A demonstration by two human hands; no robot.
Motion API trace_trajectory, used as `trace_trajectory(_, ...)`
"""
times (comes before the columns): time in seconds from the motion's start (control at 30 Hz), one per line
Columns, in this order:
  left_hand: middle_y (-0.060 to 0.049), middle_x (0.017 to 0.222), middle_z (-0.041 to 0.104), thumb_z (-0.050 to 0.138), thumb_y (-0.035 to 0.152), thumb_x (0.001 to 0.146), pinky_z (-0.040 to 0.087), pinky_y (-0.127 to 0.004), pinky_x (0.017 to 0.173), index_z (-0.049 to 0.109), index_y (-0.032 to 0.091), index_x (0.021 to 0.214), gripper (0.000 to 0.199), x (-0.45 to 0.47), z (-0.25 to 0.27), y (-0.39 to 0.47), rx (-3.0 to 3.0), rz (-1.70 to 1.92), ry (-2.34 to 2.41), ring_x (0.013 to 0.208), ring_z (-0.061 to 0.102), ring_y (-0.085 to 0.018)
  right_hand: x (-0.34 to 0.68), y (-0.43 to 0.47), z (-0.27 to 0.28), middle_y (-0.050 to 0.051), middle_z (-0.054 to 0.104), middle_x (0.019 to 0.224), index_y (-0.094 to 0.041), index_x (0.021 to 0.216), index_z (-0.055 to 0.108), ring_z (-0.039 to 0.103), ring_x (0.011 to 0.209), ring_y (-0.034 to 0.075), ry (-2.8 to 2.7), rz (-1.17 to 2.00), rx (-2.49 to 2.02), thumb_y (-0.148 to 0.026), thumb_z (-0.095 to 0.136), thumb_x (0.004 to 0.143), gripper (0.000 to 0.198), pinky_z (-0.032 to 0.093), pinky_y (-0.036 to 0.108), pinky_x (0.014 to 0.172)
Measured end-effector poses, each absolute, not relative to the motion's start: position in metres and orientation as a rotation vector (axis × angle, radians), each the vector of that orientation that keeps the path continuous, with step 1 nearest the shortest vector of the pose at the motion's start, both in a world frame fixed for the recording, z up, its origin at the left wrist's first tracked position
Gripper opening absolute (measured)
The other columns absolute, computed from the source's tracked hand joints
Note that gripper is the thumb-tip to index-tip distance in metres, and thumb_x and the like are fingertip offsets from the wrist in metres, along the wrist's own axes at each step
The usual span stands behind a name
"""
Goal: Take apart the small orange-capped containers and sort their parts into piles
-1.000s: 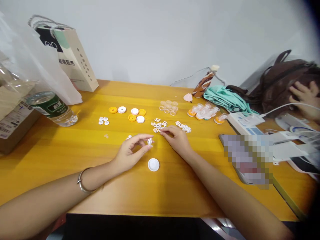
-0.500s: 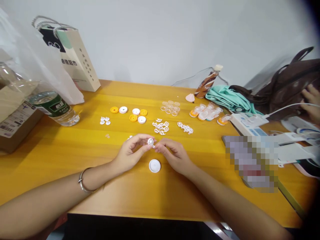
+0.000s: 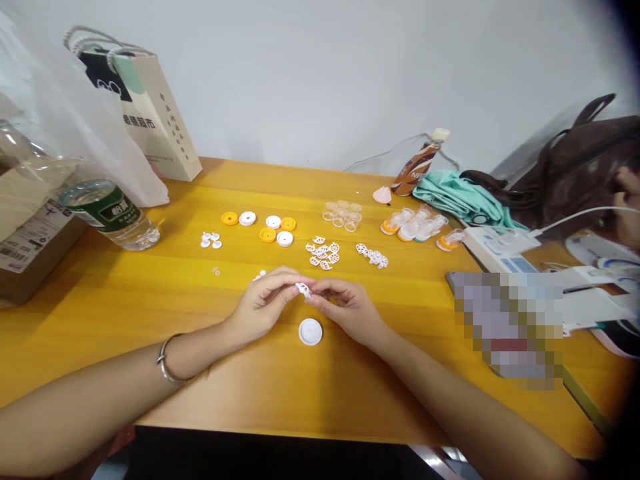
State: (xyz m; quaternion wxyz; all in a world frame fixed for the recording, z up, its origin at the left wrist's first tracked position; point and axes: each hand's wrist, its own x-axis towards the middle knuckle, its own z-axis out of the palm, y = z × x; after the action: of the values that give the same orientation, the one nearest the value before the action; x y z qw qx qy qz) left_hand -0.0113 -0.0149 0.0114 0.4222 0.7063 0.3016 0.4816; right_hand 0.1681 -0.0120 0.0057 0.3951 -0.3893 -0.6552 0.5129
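Note:
Over the middle of the table, a small white plastic part [image 3: 303,289] with cut-outs is pinched between the fingertips of both hands. My left hand [image 3: 265,301] grips it from the left, and my right hand [image 3: 347,303] closes on its right side. Just below them a round white cap [image 3: 311,331] lies flat on the table. Behind the hands lie a cluster of white openwork pieces [image 3: 323,253] and a second row of them [image 3: 372,255]. Small white pieces partly show behind my left hand.
At the back stand orange and white round caps [image 3: 267,235], clear cups [image 3: 343,215] and assembled clear-topped pieces [image 3: 413,225]. White discs [image 3: 211,240] lie left. A water bottle [image 3: 110,215] leans by a carton; a blurred-out device [image 3: 505,327] and power strip [image 3: 495,250] lie right, near another person's hand [image 3: 627,207].
The white part has been turned between my fingertips, and my right hand has come closer around it. At the far right, the other person's hand has shifted by the dark bag.

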Motion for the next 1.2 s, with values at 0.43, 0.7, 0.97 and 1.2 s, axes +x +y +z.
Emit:
trace_trajectory(0.43, -0.005, 0.090, 0.063, 0.048, 0.022, 0.088, 0.045, -0.025, 0.082, 0.062, 0.016, 0.092, 0.015, -0.010, 0.010, -0.018, 1.766, 1.209, 0.889, 0.088, 0.058, -0.014, 0.168, -0.015, 0.009, 0.000, 0.065, 0.075, -0.019, 0.082, 0.064, 0.057, 0.069, 0.012, -1.644, 1.293, -1.017, -0.029, 0.062, 0.076, 0.012, 0.046, 0.027, 0.067)
trace_trajectory(0.7, -0.004, 0.085, 0.063, 0.049, 0.020, 0.087, 0.045, -0.023, 0.073, 0.060, 0.016, 0.095, 0.014, -0.009, 0.005, -0.025, 1.951, 1.112, 0.955, 0.078, 0.057, -0.012, 0.166, -0.021, 0.013, 0.000, 0.063, 0.079, -0.021, 0.087, 0.059, 0.058, 0.073, 0.011, -1.613, 1.084, -0.927, -0.026, 0.064, 0.077, 0.012, 0.048, 0.025, 0.071)
trace_trajectory(0.97, -0.004, 0.081, 0.064, 0.060, 0.023, 0.081, 0.048, -0.022, 0.069, 0.060, 0.016, 0.093, 0.014, -0.007, 0.005, -0.024, 1.775, 1.141, 1.036, 0.073, 0.060, -0.012, 0.167, -0.018, 0.010, 0.000, 0.067, 0.078, -0.021, 0.080, 0.063, 0.063, 0.073, 0.012, -1.508, 1.104, -0.950, -0.025, 0.065, 0.075, 0.007, 0.052, 0.026, 0.074)
trace_trajectory(1.2, -0.005, 0.084, 0.066, 0.060, 0.021, 0.080, 0.051, -0.024, 0.073, 0.059, 0.015, 0.083, 0.007, -0.007, 0.004, -0.022, 1.664, 1.201, 0.980, 0.078, 0.063, -0.013, 0.169, -0.021, 0.015, 0.001, 0.072, 0.082, -0.021, 0.084, 0.069, 0.067, 0.072, 0.013, -1.646, 0.958, -0.974, -0.020, 0.061, 0.076, 0.011, 0.055, 0.025, 0.072)
